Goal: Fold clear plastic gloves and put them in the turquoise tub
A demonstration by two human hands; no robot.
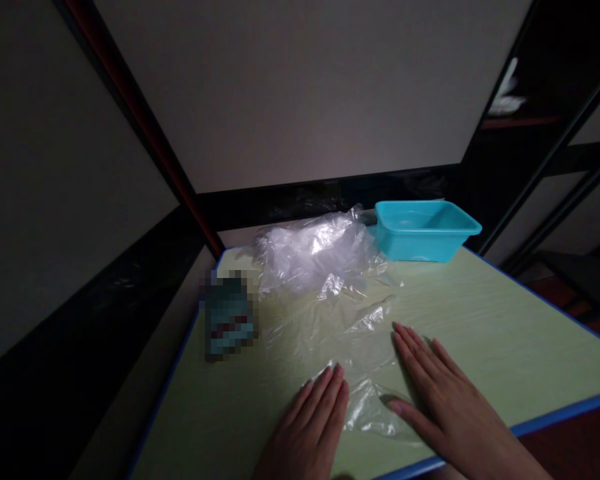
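Note:
A clear plastic bag point(330, 333) lies spread over the pale green tabletop, wrinkled and shiny in places. My left hand point(313, 423) rests palm down on its near left part, fingers stretched forward. On the right side of the bag, my right hand point(440, 393) lies flat at the bag's edge, thumb apart from the fingers. Neither hand grips anything. Beyond the flat bag, a heap of crumpled clear plastic point(315, 250) sits at the back of the table; whether the two are joined I cannot tell.
A turquoise plastic basin point(425, 243) stands at the back right of the table point(505, 333). At the left edge lies a dark, pixelated item point(230, 320). Pale panels point(305, 93) rise behind the table, and a dark chair seat point(580, 273) shows at right.

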